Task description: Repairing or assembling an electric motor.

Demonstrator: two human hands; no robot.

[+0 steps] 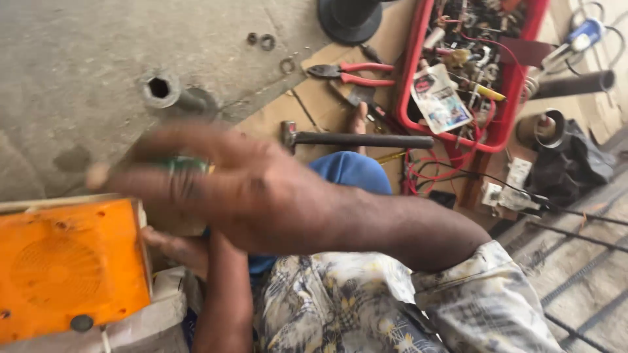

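Note:
My right hand reaches leftward across the view, blurred by motion, with its fingers stretched out. Something small and green shows at its fingers; I cannot tell whether the hand is holding it. Below it, my left hand is mostly hidden and rests against the side of an orange plastic box with a round grille. That box sits at the lower left on a pale wrapped bundle. My patterned sleeve and blue-clad knee fill the lower middle.
A black-handled hammer lies on cardboard beyond my hands, with red-handled pliers farther back. A red crate of wires and small parts stands at the upper right. A metal tube juts from the concrete; washers lie nearby.

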